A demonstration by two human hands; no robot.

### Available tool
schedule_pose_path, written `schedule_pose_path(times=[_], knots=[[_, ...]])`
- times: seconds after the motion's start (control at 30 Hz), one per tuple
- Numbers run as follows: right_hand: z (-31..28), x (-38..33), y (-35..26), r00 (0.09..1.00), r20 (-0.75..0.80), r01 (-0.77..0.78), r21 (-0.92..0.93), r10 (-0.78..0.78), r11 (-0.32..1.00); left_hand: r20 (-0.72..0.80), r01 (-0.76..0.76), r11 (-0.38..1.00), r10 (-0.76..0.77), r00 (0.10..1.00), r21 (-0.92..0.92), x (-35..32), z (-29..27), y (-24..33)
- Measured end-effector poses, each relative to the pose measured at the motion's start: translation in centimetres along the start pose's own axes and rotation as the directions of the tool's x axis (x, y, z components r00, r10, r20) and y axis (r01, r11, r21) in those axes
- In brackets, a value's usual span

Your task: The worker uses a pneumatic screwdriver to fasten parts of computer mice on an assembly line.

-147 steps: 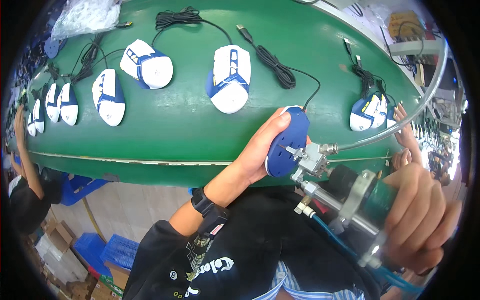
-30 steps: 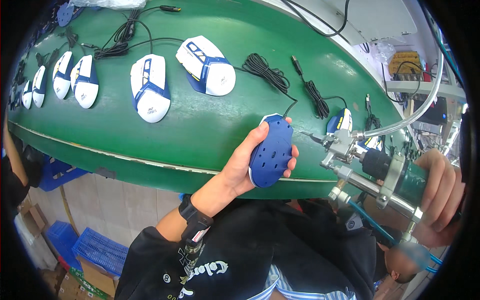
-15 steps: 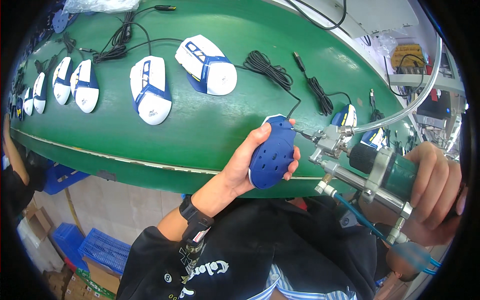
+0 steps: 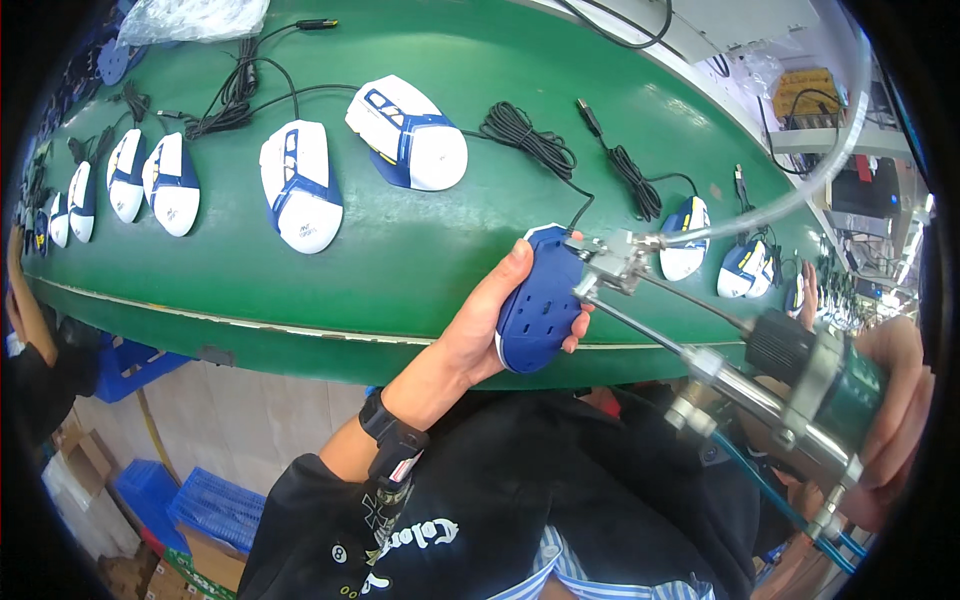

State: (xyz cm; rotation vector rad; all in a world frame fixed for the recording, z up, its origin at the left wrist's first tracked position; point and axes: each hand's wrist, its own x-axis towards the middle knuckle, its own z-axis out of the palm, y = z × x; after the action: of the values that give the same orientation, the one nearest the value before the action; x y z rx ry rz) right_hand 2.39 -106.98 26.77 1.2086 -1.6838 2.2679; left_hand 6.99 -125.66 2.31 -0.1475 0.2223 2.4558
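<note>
My left hand [image 4: 478, 328] grips a computer mouse [image 4: 540, 318] turned over, its blue underside facing up. My thumb lies along the left edge and fingertips show at the right edge. From the top of this mouse a cable leads to a coiled black bundle [image 4: 530, 138] on the table. Blurred at the right rim, my right hand [image 4: 895, 405] is wrapped around the dark green body of a metal dispensing tool [image 4: 755, 396]. The tool's valve head [image 4: 615, 262] is at the mouse's upper right edge; whether its tip touches is unclear. A clear hose [image 4: 770, 215] rises from the head.
White and blue mice [image 4: 302, 205] lie on the green table [image 4: 400, 270], several to the left and several to the right. Black cables [image 4: 240, 85] are bundled behind them. A plastic bag [image 4: 195, 20] sits at the far left; blue crates [image 4: 215, 510] stand below. Another person's arm [image 4: 30, 305] shows at left.
The tool's head has shifted left over the mouse's upper edge. Its body and my right hand have moved right and lower, with a thin rod now exposed between. The mouse is nearly still.
</note>
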Motion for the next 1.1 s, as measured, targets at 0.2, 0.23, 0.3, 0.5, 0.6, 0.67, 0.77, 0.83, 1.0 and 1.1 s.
schedule_pose_path(times=[0.2, 0.23, 0.3, 0.5, 0.6, 0.67, 0.77, 0.83, 1.0, 1.1], knots=[[0.9, -0.4, 3.2, 0.999, -0.049, -0.017, -0.008, 0.016, 1.0, 0.018, 0.071, 0.996, -0.07, 0.997, -0.045, 0.6, 0.6, 0.0], [1.0, -0.4, 3.5, 0.999, -0.042, -0.014, 0.003, 0.015, 1.0, 0.028, 0.056, 0.997, -0.054, 0.998, -0.053, 0.4, 0.8, 0.3], [1.0, -0.4, 3.6, 0.999, -0.031, -0.017, 0.017, 0.018, 1.0, 0.035, 0.04, 0.997, -0.037, 0.999, -0.063, 0.3, 0.9, 0.5], [1.4, -0.1, 4.6, 1.0, -0.012, -0.01, 0.048, 0.011, 0.999, 0.044, 0.046, 0.998, -0.043, 0.998, -0.049, 0.1, 0.5, 0.7], [1.5, -0.1, 4.9, 1.0, -0.002, 0.0, 0.065, 0.0, 0.998, 0.019, 0.044, 0.998, -0.044, 0.999, -0.054, 0.1, 0.4, 0.7], [1.2, -0.2, 4.8, 1.0, 0.028, -0.002, 0.082, -0.001, 0.997, 0.024, 0.041, 0.999, -0.041, 0.999, 0.011, 0.0, 0.3, 0.8], [-0.8, -0.2, 4.6, 0.979, 0.184, 0.043, 0.21, -0.082, 0.977, 0.05, 0.043, 0.991, -0.05, 0.998, 0.126, -0.3, 0.3, 0.8], [0.2, -1.3, 3.4, 0.994, 0.085, -0.082, 0.091, 0.074, 0.992, 0.038, 0.047, 0.992, -0.052, 0.998, 0.114, -0.7, -0.2, 0.9], [-1.3, -1.7, -1.7, 0.974, 0.203, -0.032, -0.305, 0.098, 0.952, 0.004, 0.067, 0.996, -0.067, 0.998, 0.051, -0.2, 1.5, 1.0], [1.4, -1.5, 1.4, 0.989, 0.126, 0.064, 0.094, -0.076, 0.994, -0.137, -0.018, 0.999, 0.023, 0.99, 0.041, -1.0, -0.9, 1.1]])
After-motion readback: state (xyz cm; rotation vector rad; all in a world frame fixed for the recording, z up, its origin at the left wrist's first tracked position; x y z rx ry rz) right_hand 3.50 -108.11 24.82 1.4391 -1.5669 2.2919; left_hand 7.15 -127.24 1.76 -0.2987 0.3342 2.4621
